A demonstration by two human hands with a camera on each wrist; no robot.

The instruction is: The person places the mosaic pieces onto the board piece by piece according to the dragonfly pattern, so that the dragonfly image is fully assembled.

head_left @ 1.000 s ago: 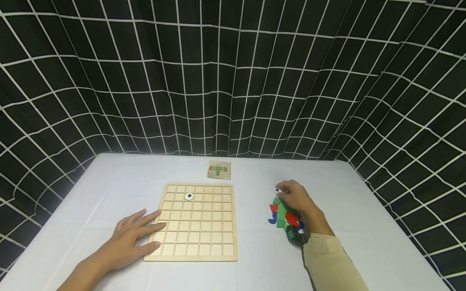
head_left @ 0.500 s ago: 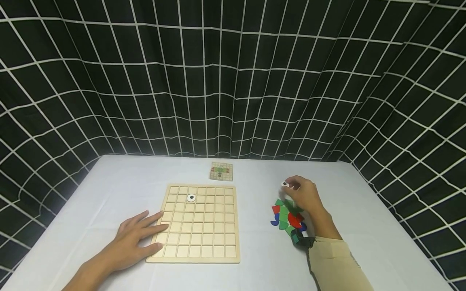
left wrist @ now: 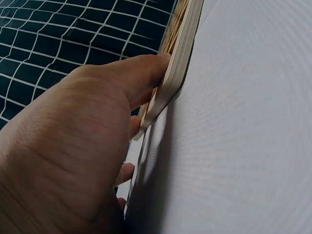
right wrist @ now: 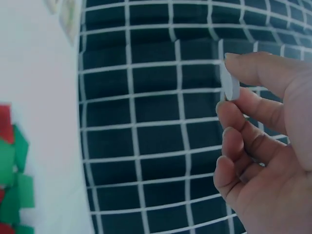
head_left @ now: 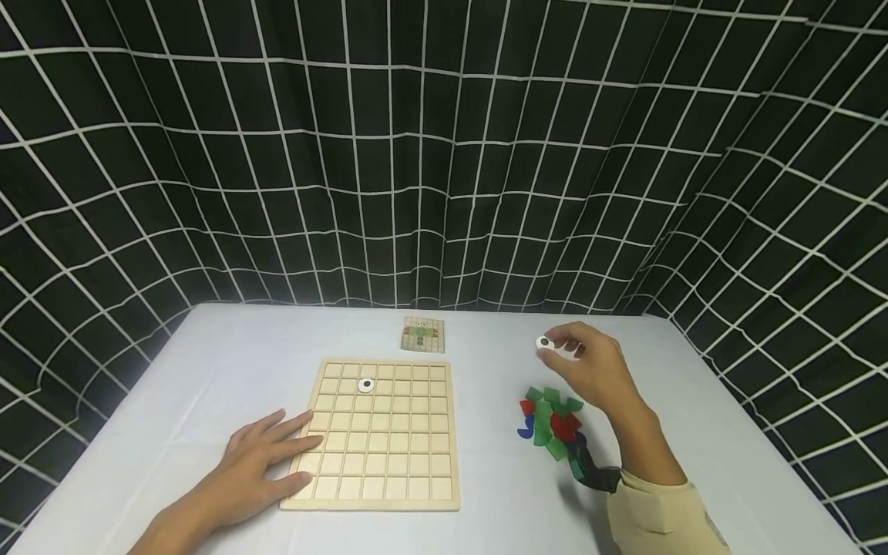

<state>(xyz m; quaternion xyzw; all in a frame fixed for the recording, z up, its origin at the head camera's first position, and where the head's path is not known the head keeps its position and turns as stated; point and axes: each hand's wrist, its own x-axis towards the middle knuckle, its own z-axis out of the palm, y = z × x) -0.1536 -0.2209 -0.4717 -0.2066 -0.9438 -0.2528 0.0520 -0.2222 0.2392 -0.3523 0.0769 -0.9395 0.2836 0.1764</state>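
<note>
Presently, a disc point(head_left: 543, 344) pinched in the right hand point(head_left: 597, 366)

I have the disc, white with a dark dot, between thumb and forefinger of the right hand, raised off the worktop point(head_left: 496, 470), well right of the board point(head_left: 377, 442). From the right wrist I see it nearly edge-on, the other fingers loosely bent below and clear of it.

Just nearer me than that hand lies a heap of flat pieces point(head_left: 543, 414), green, red and blue, some overlapping. A black device point(head_left: 598, 474) on the wrist hides part of its near end, and behind that comes a tan sleeve point(head_left: 655, 512).

The board, pale wood with a grid of square cells, sits to the left. A second disc point(head_left: 365, 385) of the same look lies on it, second row from the far edge, third column from the left. My left hand point(head_left: 260, 462) has its fingers spread, resting across the board's left rim; the left wrist view puts the thumb on that rim.

Beyond the board is a small card point(head_left: 422, 334) with a green and red figure on a grid. Dark curtain point(head_left: 416, 154) with white lines stands behind everything.
</note>
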